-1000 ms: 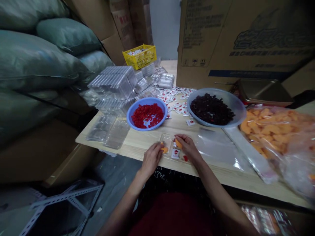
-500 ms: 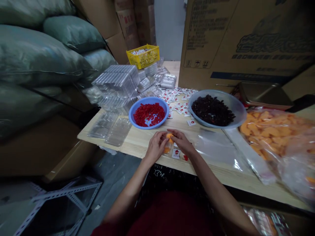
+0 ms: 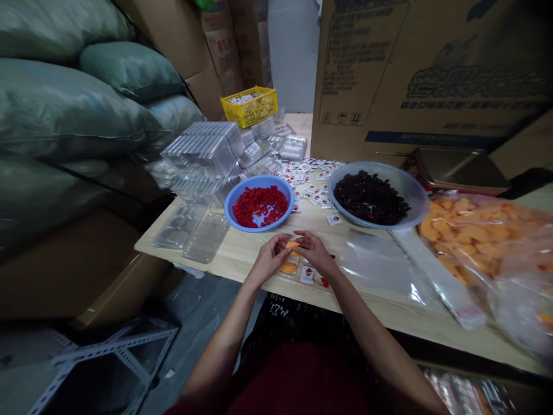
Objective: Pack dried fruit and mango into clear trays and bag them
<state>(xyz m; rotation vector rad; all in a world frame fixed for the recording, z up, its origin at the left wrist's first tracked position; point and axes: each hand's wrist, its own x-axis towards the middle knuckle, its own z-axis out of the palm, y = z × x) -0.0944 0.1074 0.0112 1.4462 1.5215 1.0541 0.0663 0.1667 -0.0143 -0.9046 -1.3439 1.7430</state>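
My left hand (image 3: 268, 257) and my right hand (image 3: 317, 253) meet near the table's front edge, both closed at the fingertips on an orange slice of what looks like dried fruit (image 3: 292, 246). Just under them lies a clear plastic tray, largely covered by the hands. In it a second orange slice (image 3: 288, 268) rests at the left, beside a small white sachet (image 3: 307, 274) with a red print. A few red dried fruit pieces (image 3: 324, 282) show below my right wrist.
Behind my hands stand a blue bowl (image 3: 228, 211) of red pieces and a wider bowl (image 3: 421, 210) of dark dried fruit. Loose sachets (image 3: 311, 180) lie between them. Clear trays (image 3: 203, 144) are stacked left; a bag of orange slices (image 3: 479, 230) lies right.
My fingers have shifted slightly around the upper orange slice, and the lower slice shows more fully. The whole view has tilted a little; the bowls stand as before.
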